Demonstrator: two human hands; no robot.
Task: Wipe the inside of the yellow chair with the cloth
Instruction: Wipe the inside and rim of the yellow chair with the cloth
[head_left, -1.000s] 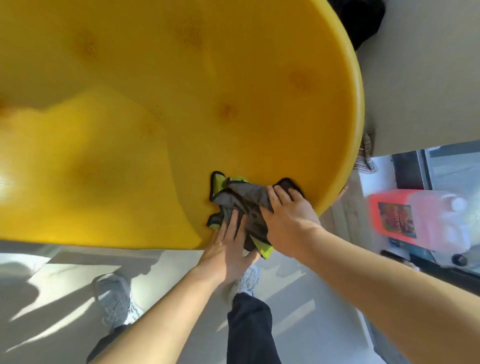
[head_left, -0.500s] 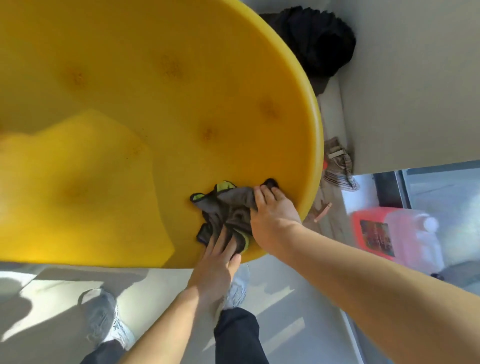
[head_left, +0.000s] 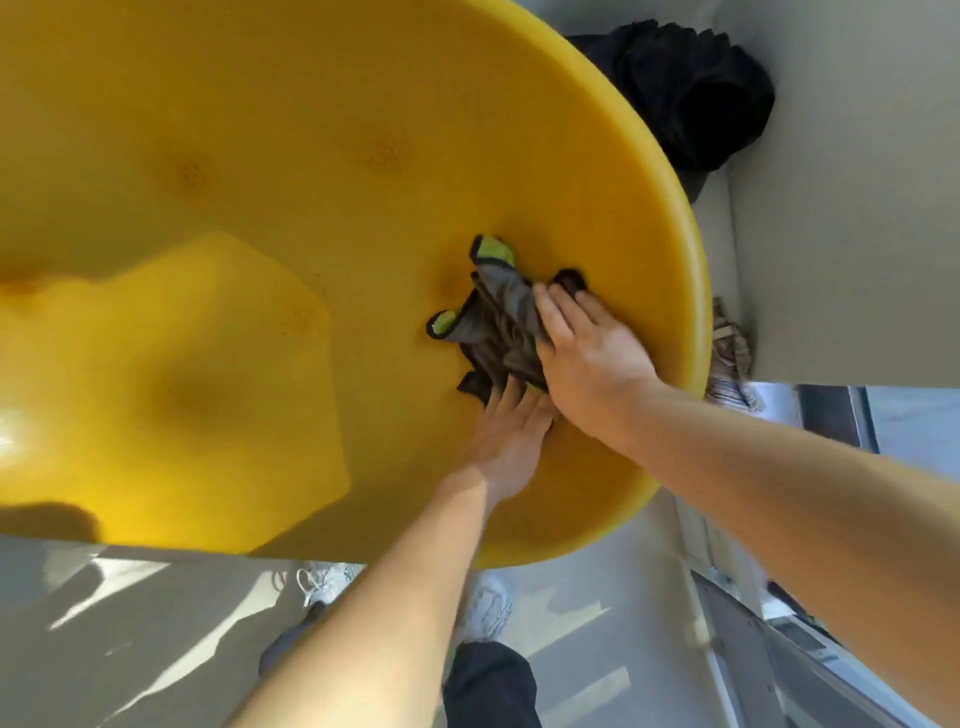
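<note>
Against the inner wall of the yellow chair, near its right rim, a crumpled grey cloth with lime-green edging is pressed by both hands. The right hand is laid flat on the cloth with fingers straight and close together; the left hand is pushed against its lower edge, fingers extended side by side. The cloth is judged soft, light and prone to bunching, so it is best pinned by flat palms. The moulded shell looks hard and smooth.
</note>
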